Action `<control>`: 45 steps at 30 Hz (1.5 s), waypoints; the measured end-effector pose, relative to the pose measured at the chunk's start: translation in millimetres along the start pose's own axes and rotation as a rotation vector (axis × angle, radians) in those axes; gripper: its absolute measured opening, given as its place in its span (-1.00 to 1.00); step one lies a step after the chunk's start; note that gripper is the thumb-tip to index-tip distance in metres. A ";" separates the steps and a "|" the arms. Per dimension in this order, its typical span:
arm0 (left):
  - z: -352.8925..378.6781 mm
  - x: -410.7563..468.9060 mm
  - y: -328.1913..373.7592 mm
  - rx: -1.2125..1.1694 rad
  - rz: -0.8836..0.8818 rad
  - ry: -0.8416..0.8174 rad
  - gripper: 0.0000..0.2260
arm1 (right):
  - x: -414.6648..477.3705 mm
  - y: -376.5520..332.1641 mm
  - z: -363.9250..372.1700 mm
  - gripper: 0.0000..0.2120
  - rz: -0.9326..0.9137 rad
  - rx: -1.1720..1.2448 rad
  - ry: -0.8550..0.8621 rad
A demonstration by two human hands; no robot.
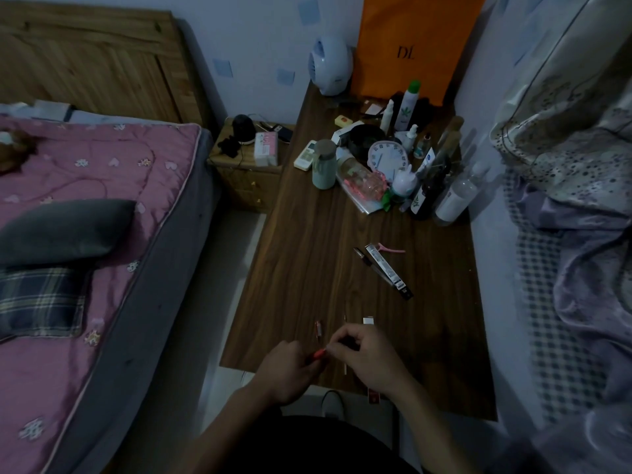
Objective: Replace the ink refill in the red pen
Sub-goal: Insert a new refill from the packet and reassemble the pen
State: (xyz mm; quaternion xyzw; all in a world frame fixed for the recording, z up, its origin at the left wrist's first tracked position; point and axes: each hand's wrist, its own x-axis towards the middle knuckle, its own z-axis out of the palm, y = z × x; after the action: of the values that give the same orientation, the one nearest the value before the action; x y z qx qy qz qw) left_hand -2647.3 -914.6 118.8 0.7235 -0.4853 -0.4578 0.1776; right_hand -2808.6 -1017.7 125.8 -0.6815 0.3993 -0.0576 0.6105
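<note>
Over the near edge of the wooden desk (307, 254), the left hand (290, 371) was curled around the red pen (319, 354), only its red end showing, while the right hand (369, 357) pinched that end with fingers bent close. A small pen part (318, 329) and a thin refill (345, 366) lay on the desk just beside the hands. Farther back lay a black packet (388, 275) and a pink hair clip (391, 249).

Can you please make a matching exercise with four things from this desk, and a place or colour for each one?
Things:
1. red pen
2. paper bag
3. pink hair clip
4. fan

Descriptions:
A. orange, standing at the back of the desk
B. white, beside the bag
C. held between both hands
D. lying mid-desk by a dark packet

Pairs: 1-C, 2-A, 3-D, 4-B
</note>
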 end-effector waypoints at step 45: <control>2.8 6.8 -21.8 -0.036 -0.026 0.072 -0.55 | 16.8 2.1 19.9 -0.95 0.073 0.140 0.058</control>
State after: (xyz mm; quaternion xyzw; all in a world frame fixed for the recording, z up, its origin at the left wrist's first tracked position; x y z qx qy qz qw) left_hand -2637.2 -909.8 98.8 0.7425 -0.4609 -0.4421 0.2021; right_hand -2787.0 -1012.2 112.2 -0.6200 0.4364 -0.0826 0.6468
